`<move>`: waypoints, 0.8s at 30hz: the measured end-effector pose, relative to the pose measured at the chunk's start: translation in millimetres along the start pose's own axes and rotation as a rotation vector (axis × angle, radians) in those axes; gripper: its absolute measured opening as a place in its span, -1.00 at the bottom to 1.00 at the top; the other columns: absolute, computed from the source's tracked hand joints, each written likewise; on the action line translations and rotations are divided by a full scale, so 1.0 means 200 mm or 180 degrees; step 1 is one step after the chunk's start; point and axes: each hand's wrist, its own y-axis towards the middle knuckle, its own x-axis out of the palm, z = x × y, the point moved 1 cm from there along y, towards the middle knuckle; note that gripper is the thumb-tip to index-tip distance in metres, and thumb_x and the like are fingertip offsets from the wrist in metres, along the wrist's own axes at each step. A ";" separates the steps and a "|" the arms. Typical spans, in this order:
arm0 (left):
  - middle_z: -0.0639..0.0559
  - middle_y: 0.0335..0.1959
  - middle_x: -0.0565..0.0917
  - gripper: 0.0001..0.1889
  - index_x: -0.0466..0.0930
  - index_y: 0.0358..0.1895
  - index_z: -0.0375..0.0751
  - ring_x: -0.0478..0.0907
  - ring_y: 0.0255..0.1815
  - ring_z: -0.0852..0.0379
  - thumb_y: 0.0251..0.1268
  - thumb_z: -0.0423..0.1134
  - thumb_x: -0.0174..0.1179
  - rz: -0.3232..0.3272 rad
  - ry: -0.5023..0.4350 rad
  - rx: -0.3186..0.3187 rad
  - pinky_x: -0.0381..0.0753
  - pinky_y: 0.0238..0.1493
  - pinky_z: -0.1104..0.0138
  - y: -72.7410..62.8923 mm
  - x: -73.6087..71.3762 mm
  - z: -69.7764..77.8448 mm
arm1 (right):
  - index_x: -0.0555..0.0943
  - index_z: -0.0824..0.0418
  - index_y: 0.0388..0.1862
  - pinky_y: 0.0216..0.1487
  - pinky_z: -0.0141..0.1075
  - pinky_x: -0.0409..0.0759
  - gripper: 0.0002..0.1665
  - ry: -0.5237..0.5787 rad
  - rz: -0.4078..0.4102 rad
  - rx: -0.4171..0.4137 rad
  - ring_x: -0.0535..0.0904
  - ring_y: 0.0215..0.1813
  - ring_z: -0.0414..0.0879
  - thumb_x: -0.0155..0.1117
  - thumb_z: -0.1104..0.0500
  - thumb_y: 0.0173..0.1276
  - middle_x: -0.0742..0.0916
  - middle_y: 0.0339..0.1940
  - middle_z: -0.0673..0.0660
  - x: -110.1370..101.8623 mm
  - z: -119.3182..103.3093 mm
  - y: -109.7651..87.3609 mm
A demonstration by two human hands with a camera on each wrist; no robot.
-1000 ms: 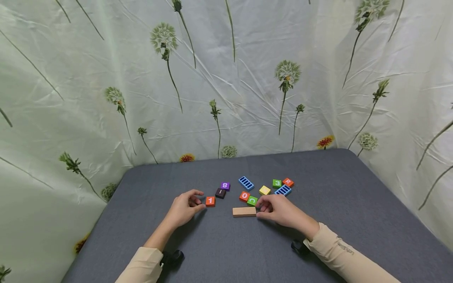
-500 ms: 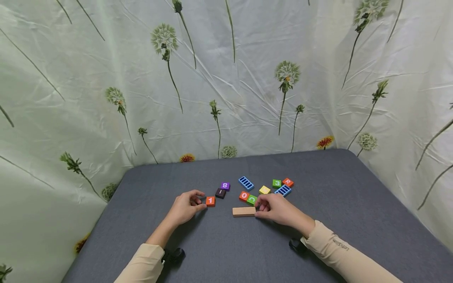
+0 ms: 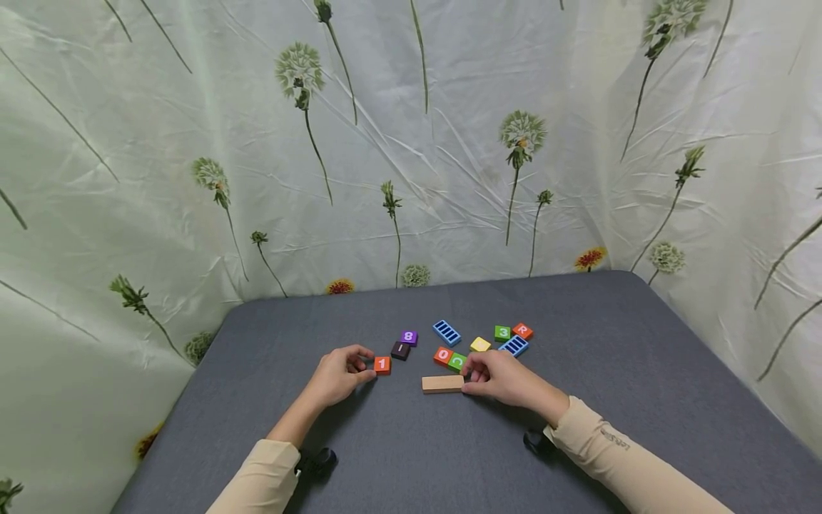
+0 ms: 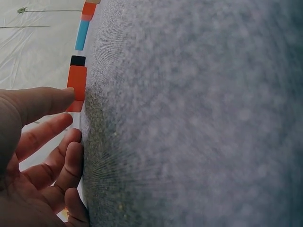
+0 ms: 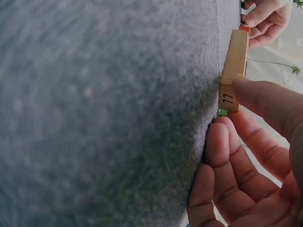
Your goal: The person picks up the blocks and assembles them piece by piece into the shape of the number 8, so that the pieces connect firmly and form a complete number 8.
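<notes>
My left hand (image 3: 337, 377) is at the left edge of an orange tile (image 3: 382, 365) marked 1. In the left wrist view the thumb tip overlaps this orange tile (image 4: 78, 80), and the index fingertip lies just past its end, other fingers loosely bent. At the right end of a plain wooden block (image 3: 442, 385) lying flat is my right hand (image 3: 507, 382). In the right wrist view, the thumb tip meets the edge of the wooden block (image 5: 233, 64), its end printed 77, with the index fingertip close by. A green tile (image 3: 457, 363) lies right behind, partly covered by those fingers.
Black (image 3: 400, 350) and purple (image 3: 409, 338) tiles lie behind the orange 1. Farther right are an orange 0 tile (image 3: 442, 355), a yellow piece (image 3: 480, 344), two blue slotted pieces (image 3: 446, 333), a green 3 (image 3: 502, 333) and an orange R (image 3: 523, 330). A floral curtain (image 3: 411, 143) hangs behind.
The left hand has shifted slightly right, up to the orange tile. The right hand has come slightly left toward the wooden block's end. The tiles and block show almost no movement.
</notes>
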 end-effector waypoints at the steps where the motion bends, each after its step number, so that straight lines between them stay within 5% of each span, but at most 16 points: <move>1: 0.03 -0.31 0.66 -0.73 0.76 0.04 -0.16 0.51 -0.39 0.16 0.31 -0.33 0.51 -0.0006 0.0002 -0.0010 0.44 -0.35 0.28 0.00 0.00 0.00 | 0.70 0.19 -0.17 -0.27 -0.43 0.52 -0.79 0.0011 -0.0009 -0.0004 0.52 -0.35 -0.32 0.59 0.17 0.35 0.67 -0.41 -0.08 0.00 0.00 0.00; 24: 0.07 -0.41 0.62 -0.77 0.76 0.02 -0.10 0.45 -0.51 0.17 0.35 -0.28 0.49 -0.0099 0.0157 0.0082 0.42 -0.44 0.30 0.03 0.02 0.01 | 0.72 0.21 -0.20 -0.25 -0.44 0.59 -0.82 0.0131 -0.0086 -0.0164 0.55 -0.35 -0.38 0.59 0.20 0.36 0.71 -0.40 -0.07 -0.01 0.04 0.01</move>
